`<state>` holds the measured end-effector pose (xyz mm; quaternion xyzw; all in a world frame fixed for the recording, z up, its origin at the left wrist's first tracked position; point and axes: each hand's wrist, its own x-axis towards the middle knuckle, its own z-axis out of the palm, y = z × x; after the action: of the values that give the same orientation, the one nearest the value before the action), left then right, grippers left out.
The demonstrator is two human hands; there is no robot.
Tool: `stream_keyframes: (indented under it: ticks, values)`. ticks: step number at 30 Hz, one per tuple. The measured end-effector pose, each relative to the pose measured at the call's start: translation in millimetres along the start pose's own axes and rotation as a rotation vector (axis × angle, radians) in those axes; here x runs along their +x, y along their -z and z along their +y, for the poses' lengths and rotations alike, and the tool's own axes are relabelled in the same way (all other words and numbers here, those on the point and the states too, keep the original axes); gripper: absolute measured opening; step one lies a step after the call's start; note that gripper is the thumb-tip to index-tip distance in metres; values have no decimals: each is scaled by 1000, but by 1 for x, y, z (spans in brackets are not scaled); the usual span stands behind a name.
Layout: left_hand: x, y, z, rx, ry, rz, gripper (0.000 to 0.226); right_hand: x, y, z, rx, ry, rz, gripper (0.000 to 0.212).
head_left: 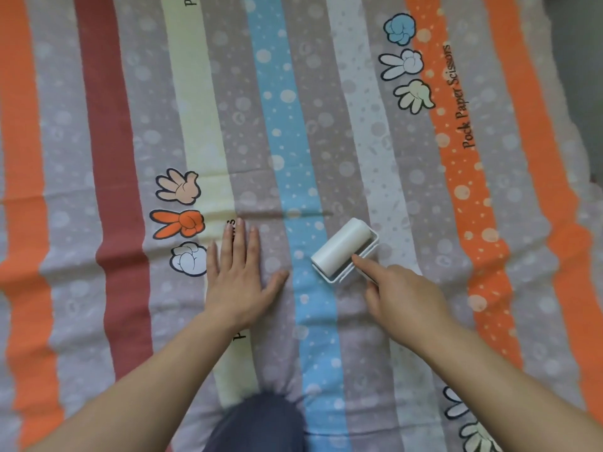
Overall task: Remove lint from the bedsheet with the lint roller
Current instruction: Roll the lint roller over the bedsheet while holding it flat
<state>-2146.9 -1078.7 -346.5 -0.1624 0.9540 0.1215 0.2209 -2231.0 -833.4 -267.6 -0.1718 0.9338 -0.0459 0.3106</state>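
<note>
Bedsheet (326,141) fills the whole view: lengthwise stripes of orange, dark red, pale yellow, blue, white and dotted grey. Nearest, at the bottom centre, a knee in dark blue cloth (257,422) rests on it, with both bare forearms reaching out on either side. Left hand (238,278) lies flat on the sheet, palm down, fingers straight and together, thumb spread toward the blue stripe; it grasps nothing. Right hand (408,298) grips the lint roller (342,249) by its handle. Three fingers are curled under, and the index finger runs straight along the handle to the white frame. The handle is mostly hidden by the hand. The roller's white roll sits on the sheet, angled diagonally, on the grey stripe just right of the blue one, near the left hand but apart from it. A horizontal crease (284,214) crosses just beyond the left fingertips. Cartoon hand prints (179,220) sit just left of the left hand. Far right there is another print set (404,63) beside the black text "Pock Paper Scissors" (456,99) on an orange stripe.
</note>
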Motion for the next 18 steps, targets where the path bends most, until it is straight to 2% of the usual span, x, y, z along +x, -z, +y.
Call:
stream_keyframes:
  ticks: [7, 14, 18]
  values:
    - [-1, -11, 4, 43, 21, 78, 96, -27, -16, 32, 0, 33, 52, 55]
    - [-32, -20, 28, -49, 68, 102, 71, -65, -27, 67, -21, 78, 46, 54]
    - [-56, -24, 38, -77, 66, 82, 69, -93, -22, 86, -61, 30, 15, 54]
